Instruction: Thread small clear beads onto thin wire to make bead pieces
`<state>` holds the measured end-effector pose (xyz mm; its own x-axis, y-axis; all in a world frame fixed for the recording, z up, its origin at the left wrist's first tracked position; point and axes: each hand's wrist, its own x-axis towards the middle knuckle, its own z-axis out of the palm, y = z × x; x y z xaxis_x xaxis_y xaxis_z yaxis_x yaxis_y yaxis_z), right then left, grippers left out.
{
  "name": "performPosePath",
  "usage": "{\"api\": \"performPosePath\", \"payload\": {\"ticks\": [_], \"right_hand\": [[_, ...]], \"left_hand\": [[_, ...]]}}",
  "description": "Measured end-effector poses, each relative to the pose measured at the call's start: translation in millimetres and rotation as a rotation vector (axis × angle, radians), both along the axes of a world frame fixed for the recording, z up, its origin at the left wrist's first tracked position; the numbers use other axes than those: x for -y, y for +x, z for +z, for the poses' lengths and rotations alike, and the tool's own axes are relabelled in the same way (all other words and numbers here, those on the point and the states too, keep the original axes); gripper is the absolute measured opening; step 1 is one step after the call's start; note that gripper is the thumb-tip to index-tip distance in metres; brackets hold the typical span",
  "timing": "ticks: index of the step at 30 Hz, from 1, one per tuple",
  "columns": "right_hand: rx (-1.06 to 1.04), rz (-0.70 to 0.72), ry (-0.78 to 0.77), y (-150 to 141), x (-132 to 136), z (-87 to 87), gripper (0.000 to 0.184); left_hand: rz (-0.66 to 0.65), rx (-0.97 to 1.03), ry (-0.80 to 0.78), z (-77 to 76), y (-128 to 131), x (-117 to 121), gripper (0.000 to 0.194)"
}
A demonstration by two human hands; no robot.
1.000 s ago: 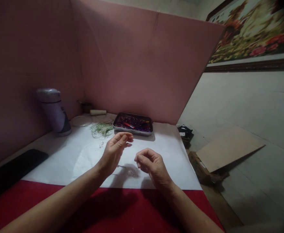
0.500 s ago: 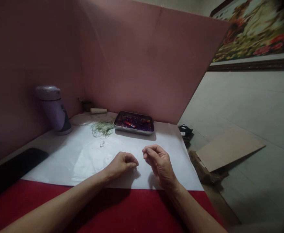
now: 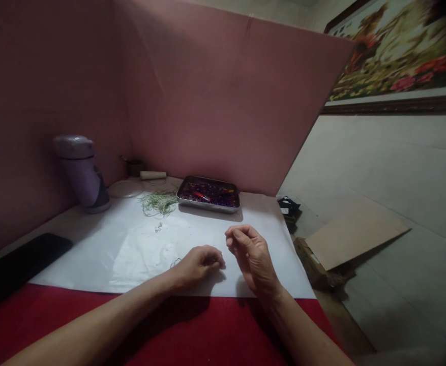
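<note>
Low over the white sheet point(image 3: 261, 264), my left hand point(image 3: 200, 265) has its fingers curled and closed; whatever they hold is hidden. A thin cord loop point(image 3: 175, 263) shows on the sheet behind its wrist. My right hand point(image 3: 250, 254) is raised a little to the right, thumb and forefinger pinched together on something too small to make out. Beyond the hands lies a metal tray point(image 3: 209, 207) with dark purple bits and a red, pen-like item in it. A tangle of green cord point(image 3: 158, 203) lies left of the tray, with several tiny clear pieces point(image 3: 158, 227) in front.
A purple flask point(image 3: 83, 175) stands at the left, with a black flat object point(image 3: 24, 264) nearer me. At the back are a pale roll point(image 3: 153, 175) and a small dark pot point(image 3: 135, 167). Pink panels point(image 3: 215, 101) enclose the back and left. Cardboard point(image 3: 356, 231) lies right.
My left hand has moved slightly right and down, its fingers turned more downward. The cord loop behind its wrist has come into sight. My right hand keeps its pinch, nearly still.
</note>
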<state>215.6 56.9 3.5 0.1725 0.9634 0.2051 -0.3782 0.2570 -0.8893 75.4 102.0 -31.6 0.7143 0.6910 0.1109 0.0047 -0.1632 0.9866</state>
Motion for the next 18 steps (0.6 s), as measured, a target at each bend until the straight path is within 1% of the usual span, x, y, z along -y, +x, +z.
{"api": "performPosePath", "payload": {"ticks": [1,3,7,10,15,18], "right_hand": [[-0.023,-0.013,0.007,2,0,1.4,0.011],[-0.072,-0.043,0.014,6,-1,4.3,0.009],[-0.126,-0.119,-0.011,13,-3,6.4,0.011],[-0.136,-0.139,-0.031,15,-5,3.6,0.013],[-0.187,-0.162,-0.059,15,-9,-2.4,0.012],[-0.196,-0.200,-0.082,16,-12,-6.1,0.012]], "left_hand": [[0.001,-0.005,-0.016,0.0,-1,-2,0.015],[0.009,0.006,-0.100,2.1,-4,-6,0.017],[0.082,0.138,-0.345,8.4,-11,-9,0.018],[0.120,0.220,-0.511,10.6,-14,-9,0.018],[0.125,0.288,-0.623,12.4,-17,-9,0.016],[0.143,0.311,-0.642,14.3,-18,-8,0.016]]}}
